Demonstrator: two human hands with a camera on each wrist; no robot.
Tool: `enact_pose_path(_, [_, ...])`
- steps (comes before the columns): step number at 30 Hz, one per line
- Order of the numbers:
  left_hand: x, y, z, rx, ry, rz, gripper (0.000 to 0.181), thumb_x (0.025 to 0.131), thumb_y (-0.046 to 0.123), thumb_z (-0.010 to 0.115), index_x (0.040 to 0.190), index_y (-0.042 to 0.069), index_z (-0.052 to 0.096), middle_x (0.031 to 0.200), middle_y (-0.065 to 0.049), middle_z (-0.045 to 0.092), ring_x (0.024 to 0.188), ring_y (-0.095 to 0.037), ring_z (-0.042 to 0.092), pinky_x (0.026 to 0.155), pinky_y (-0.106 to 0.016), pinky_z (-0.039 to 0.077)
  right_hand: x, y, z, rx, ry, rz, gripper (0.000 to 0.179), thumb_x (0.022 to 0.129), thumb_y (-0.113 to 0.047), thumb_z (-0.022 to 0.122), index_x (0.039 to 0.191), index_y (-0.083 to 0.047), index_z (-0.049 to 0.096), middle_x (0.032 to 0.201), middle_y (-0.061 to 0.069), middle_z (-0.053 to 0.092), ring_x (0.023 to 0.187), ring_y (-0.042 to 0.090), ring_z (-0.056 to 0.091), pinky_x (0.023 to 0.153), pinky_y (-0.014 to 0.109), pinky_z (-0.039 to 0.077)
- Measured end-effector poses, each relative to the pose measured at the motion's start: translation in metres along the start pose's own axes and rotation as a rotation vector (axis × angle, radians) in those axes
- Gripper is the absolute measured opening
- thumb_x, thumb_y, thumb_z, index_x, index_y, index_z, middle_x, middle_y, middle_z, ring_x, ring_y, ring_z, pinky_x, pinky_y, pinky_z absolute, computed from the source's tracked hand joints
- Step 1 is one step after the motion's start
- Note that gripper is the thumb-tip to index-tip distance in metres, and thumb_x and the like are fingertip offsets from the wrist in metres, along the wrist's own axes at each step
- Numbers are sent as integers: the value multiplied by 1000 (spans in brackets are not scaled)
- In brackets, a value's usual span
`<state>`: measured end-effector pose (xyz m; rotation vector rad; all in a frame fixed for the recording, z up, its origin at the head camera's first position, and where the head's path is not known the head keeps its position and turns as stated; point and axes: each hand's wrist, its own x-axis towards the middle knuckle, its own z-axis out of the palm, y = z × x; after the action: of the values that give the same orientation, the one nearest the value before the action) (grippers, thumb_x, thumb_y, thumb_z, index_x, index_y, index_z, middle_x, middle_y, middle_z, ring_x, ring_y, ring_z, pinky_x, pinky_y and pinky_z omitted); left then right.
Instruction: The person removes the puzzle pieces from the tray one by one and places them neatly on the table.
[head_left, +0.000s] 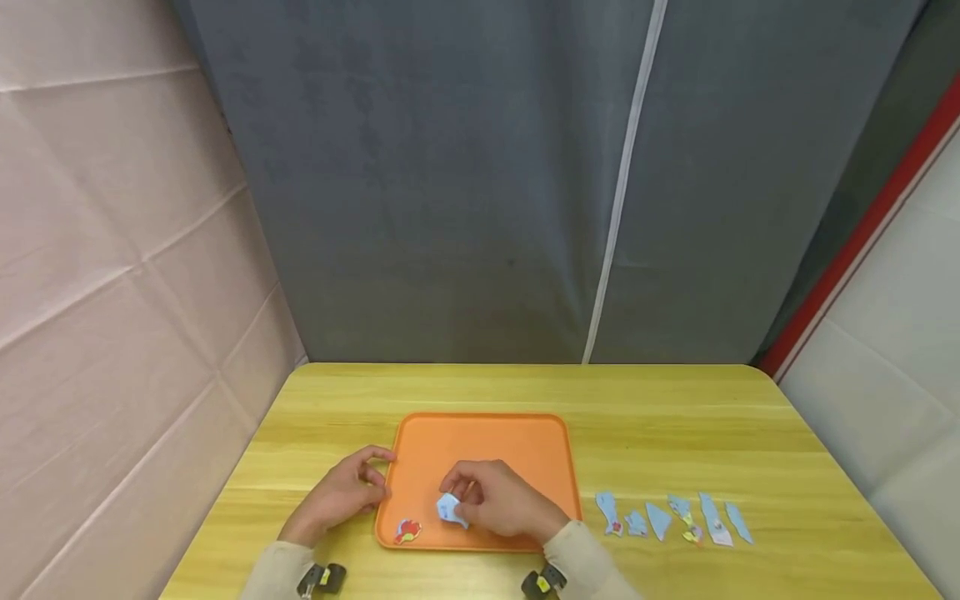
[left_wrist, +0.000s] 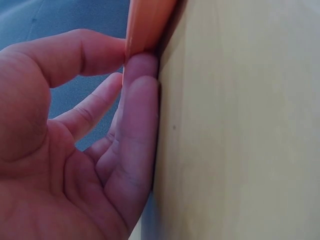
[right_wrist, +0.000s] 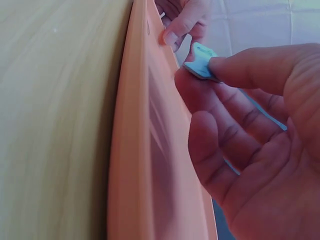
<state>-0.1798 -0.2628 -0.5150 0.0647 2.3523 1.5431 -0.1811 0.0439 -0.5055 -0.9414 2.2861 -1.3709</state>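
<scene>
My right hand (head_left: 501,500) is over the front half of an orange tray (head_left: 517,442), pinching a light-blue puzzle piece (head_left: 450,508) between thumb and fingers. In the right wrist view, this piece (right_wrist: 201,62) sits at the tip of the thumb, raised above the tray. My left hand (head_left: 343,493) grips the tray's left rim; in the left wrist view its thumb lies against the rim and other fingers (left_wrist: 137,130) reach low beside the table. A red and yellow puzzle piece (head_left: 407,531) lies flat in the tray's front left corner.
Several puzzle pieces, mostly light blue, lie in a row on the wooden table (head_left: 675,433) right of the tray, among them a triangular piece (head_left: 658,521) and a long piece (head_left: 715,518). A grey curtain (head_left: 450,208) hangs behind the table, with pale walls on both sides.
</scene>
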Motion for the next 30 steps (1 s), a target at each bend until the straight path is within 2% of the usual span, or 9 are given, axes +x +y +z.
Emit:
enact_pose_path(7, [-1,0,0,2,-4,2,54,89,-2,69,141,4,56,93,-10,62,69,-18,55,56,-25,47,-14,-2,-12,49,45,19,25,95,-10,74,120,-13,74,97,-8,69,80,4,63,69,23,57])
enact_pose_path(13, [-1,-2,-1,11,-1,-6,54,89,-2,69,141,5,56,94,-10,62,69,-17,55,56,-24,47,-25,-4,-22,58,81,51,23,97,-11,72,120,-11,74,95,-6,69,70,5,61,57,23,53])
enact_pose_path(21, [1,-2,-1,8,-14,-4,54,90,-1,69,142,5,55,94,-10,61,69,-17,54,56,-25,46,-37,-2,-33,46,87,49,23,99,-14,71,122,-10,74,96,-4,69,61,2,56,55,21,50])
enact_pose_path(30, [3,-2,-2,8,-32,7,54,90,-1,70,142,3,55,93,-11,63,68,-18,54,56,-26,47,-51,-6,-44,76,113,58,22,102,-16,68,123,-8,72,94,1,67,61,2,54,53,21,47])
